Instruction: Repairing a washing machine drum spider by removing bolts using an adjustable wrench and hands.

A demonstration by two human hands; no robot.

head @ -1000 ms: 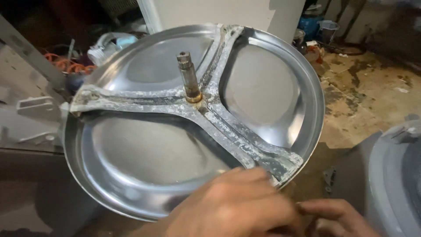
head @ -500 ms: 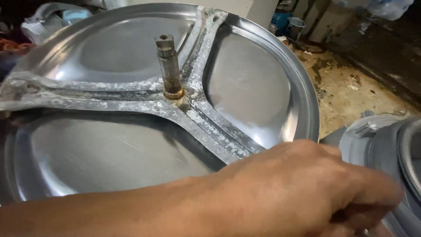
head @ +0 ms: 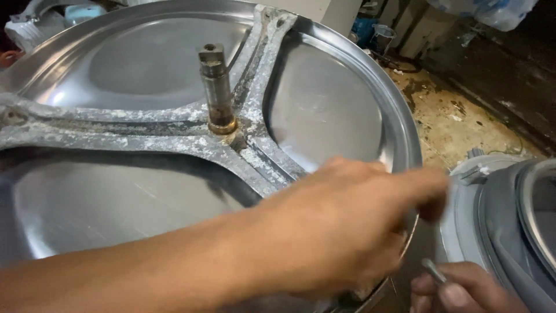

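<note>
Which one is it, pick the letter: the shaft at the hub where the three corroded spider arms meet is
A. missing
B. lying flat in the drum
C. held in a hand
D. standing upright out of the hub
D: the shaft rises upright from the hub where the spider arms meet, apart from the left hand.

The drum [head: 324,116] lies under and beyond the left hand [head: 341,226], its shaft [head: 215,87] standing on the three-armed bracket [head: 145,136] further behind and left of that hand. The right hand [head: 457,290] sits nearer and to the right, holding a small metal pin [head: 433,270], with the tub housing [head: 509,226] just right of both hands and the floor [head: 457,124] behind it.
</note>
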